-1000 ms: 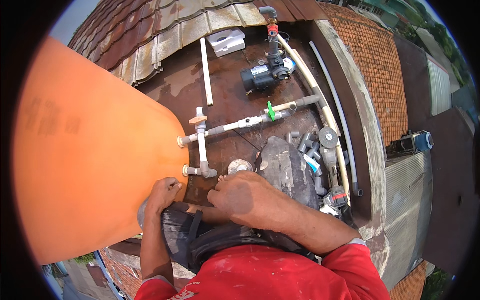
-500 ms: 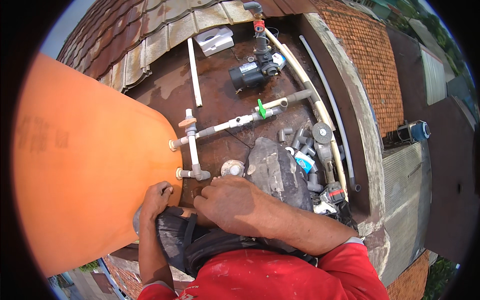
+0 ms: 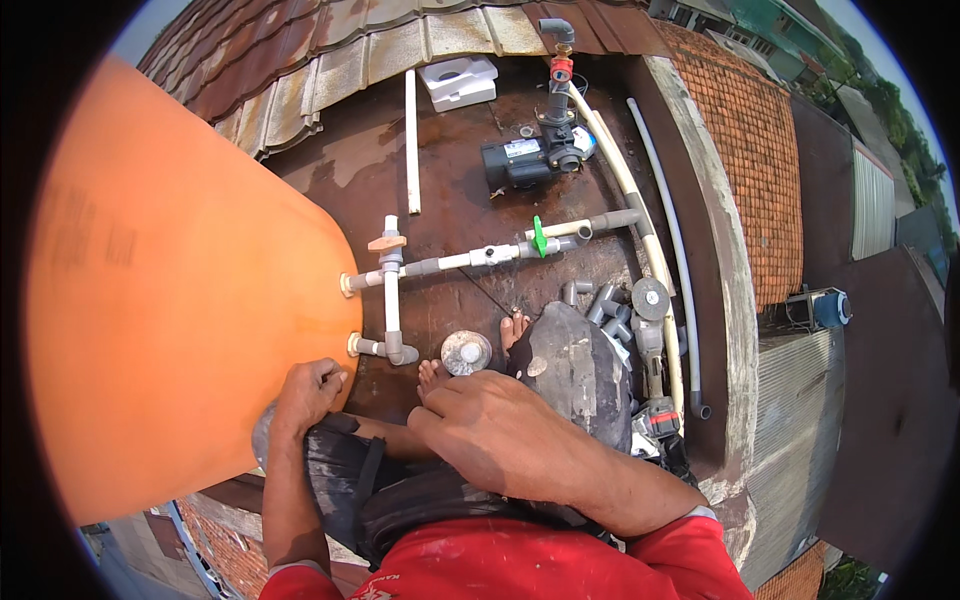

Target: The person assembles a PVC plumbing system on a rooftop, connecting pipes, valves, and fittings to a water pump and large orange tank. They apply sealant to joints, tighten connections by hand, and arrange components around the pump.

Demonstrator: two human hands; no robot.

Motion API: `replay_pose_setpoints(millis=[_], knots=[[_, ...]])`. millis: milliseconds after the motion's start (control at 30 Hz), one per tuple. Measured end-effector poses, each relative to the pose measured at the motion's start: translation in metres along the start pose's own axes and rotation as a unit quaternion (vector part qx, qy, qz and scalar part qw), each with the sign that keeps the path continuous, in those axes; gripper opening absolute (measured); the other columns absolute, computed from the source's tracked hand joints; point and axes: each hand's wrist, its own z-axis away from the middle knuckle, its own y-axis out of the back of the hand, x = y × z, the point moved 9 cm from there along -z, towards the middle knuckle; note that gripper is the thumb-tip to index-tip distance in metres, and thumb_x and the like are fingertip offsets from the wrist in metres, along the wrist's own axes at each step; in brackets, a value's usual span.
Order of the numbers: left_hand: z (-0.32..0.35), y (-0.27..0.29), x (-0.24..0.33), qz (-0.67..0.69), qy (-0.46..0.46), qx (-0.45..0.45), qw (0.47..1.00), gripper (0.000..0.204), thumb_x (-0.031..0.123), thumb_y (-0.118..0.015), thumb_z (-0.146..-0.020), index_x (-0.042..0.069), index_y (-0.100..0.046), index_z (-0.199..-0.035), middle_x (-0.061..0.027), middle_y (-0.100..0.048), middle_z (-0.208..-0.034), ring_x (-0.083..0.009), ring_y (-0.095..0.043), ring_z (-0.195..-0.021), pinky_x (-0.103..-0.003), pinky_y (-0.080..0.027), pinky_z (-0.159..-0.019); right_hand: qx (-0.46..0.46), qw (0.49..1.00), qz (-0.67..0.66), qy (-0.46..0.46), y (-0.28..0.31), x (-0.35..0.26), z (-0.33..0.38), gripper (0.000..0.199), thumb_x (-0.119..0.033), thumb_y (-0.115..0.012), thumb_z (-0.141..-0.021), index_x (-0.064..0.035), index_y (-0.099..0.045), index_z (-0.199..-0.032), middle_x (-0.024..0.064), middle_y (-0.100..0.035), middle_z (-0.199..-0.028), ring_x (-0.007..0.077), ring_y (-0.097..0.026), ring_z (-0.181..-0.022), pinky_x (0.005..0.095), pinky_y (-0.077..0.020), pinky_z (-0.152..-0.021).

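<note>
A: What's in hand at this point?

B: Work low on the big orange tank (image 3: 170,290), by my reading. The left hand (image 3: 305,392) is curled, fingers together, against the tank wall just below the lower pipe fitting (image 3: 385,347); I cannot tell whether it clamps anything. The right hand (image 3: 495,432) rests near it over the knees, fingers loosely together, holding nothing I can see.

A: And the next move?

B: A guess: the lower fitting wants a steady grip right where it enters the tank, just right of the left hand.

A: Any packages or labels?

B: A white box (image 3: 458,82) lies far off by the roof tiles (image 3: 330,60). The black pump (image 3: 528,158) carries a small pale label. A round tin (image 3: 466,352) sits near the bare toes, and a dark bag (image 3: 575,370) to its right, with grey pipe pieces (image 3: 605,300) beyond
</note>
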Motion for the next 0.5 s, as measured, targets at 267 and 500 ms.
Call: replay_pose_setpoints(millis=[267, 500], knots=[[0.0, 0.002, 0.007, -0.01, -0.043, 0.009, 0.999, 0.022, 0.015, -0.077, -0.1, -0.003, -0.07, -0.091, -0.0269, -0.067, -0.079, -0.046, -0.065, -0.071, -0.05, -0.054, -0.07, -0.033, 0.999, 0.01, -0.026, -0.002, 0.001, -0.002, 0.009, -0.009, -0.069, -0.093, -0.0025, -0.07, -0.097, 0.0182, -0.074, -0.093, 0.0375, -0.076, -0.095, 0.0485, -0.059, -0.092], [0.001, 0.002, 0.014, -0.017, -0.014, -0.005, 1.0, 0.022, 0.015, -0.077, -0.1, -0.003, -0.069, -0.091, -0.0275, -0.066, -0.081, -0.0485, -0.065, -0.075, -0.052, -0.053, -0.071, -0.049, 0.997, 0.047, -0.034, -0.006, 0.006, 0.0, 0.007, -0.009, -0.069, -0.093, -0.0026, -0.068, -0.096, 0.0157, -0.072, -0.091, 0.0342, -0.076, -0.093, 0.0467, -0.0586, -0.086]])
